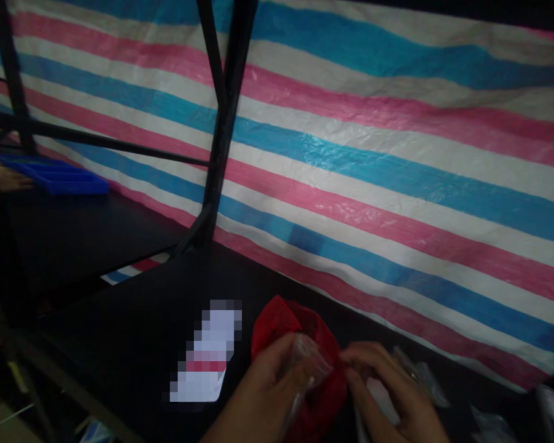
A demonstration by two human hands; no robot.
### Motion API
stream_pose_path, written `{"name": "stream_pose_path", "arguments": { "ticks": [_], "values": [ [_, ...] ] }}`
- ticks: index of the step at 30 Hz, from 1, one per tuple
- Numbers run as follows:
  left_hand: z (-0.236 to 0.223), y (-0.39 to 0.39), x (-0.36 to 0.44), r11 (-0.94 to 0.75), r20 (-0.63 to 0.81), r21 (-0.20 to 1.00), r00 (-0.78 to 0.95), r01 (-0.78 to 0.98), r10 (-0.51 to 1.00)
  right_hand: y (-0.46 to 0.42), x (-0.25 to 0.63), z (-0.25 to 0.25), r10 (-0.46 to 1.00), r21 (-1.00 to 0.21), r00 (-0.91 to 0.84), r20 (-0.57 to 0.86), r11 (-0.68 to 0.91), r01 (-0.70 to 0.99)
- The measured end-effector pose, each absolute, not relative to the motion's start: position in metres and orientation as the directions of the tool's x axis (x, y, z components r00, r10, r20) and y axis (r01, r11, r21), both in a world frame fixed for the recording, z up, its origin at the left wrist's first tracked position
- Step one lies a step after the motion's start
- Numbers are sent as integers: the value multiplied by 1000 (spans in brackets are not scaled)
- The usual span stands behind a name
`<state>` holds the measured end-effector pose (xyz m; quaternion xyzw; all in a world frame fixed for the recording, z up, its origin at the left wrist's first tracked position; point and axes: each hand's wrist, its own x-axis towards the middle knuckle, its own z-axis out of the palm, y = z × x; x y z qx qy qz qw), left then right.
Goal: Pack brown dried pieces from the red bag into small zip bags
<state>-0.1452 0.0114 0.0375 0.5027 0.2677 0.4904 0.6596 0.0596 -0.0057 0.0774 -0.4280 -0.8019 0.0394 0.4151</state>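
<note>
Red bag (pixel 325 384) at six o'clock, between your hands; looks light, floppy; best held by rim (pixel 336 343). Your left hand (pixel 268 381) curls closed, pinching clear plastic (pixel 311 352), likely slippery. Your right hand (pixel 390 384), fingertips together, seems to pinch rim at bag's three o'clock.

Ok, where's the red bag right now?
The red bag is low in the head view, just right of centre, between the left hand and the right hand, with the pixelated white rectangle to its left on the black table.

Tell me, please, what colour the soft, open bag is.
The soft, open bag is red: head view.
</note>
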Motion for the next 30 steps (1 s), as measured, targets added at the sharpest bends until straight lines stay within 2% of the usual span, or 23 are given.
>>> {"name": "stream_pose_path", "arguments": {
  "ticks": [2, 7, 12, 19, 24, 26, 30],
  "values": [
    [34, 17, -154, -102, 154, 976, 275, -193, 949, 8, 43, 68, 814, -417, -319, 486, 537, 733],
    [17, 25, -161, -166, 102, 958, 261, 235, 960, 33, 11, 49, 938, -195, -304, 170, 334, 922],
    [16, 21, -159, -155, 62, 906, 240, 393, 969, 39, 20, 53, 942, -82, -314, 122, 325, 942],
    [20, 21, -157, -151, 89, 933, 196, 326, 976, 36, 39, 75, 919, 138, -392, 31, 385, 913],
    [27, 18, -152, -152, 146, 988, 168, 25, 975, 32, 40, 91, 917, 164, -397, 22, 389, 907],
    [29, 15, -152, -143, 154, 986, 136, -85, 979, 26, 40, 95, 916, 109, -400, 19, 395, 912],
    [31, 10, -157, -120, 129, 983, 58, -140, 990, 7, 34, 99, 915, -189, -402, 32, 400, 897]
  ]
}}
